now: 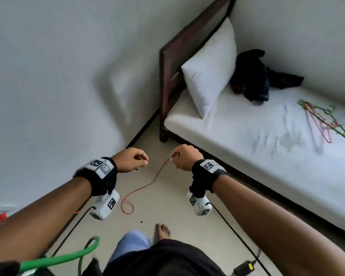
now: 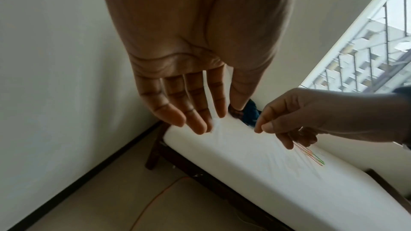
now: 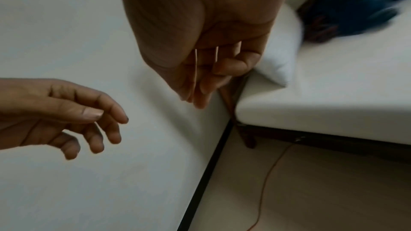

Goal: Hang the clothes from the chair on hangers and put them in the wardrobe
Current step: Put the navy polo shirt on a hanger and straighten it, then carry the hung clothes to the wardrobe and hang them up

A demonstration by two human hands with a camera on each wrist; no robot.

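Standing barefoot at the corner of the bed [image 1: 237, 136], both hands up in front, close together but not touching. Left hand [image 1: 130, 159] hanging loose, fingers relaxed and slightly apart, holding nothing. Right hand [image 1: 184, 157] looking like thumb and forefinger pressed together; can't tell whether actually pinching anything. Thin red wire [image 1: 145, 186] trailing across the floor [image 1: 167, 206] below, just a floor thing going by the wrist views. Dark clothes [image 1: 255, 76] lying heaped on the mattress beside the white pillow [image 1: 209, 70]. Colourful wire hangers [image 1: 323, 120] sitting further along the bed, well apart from the clothes.
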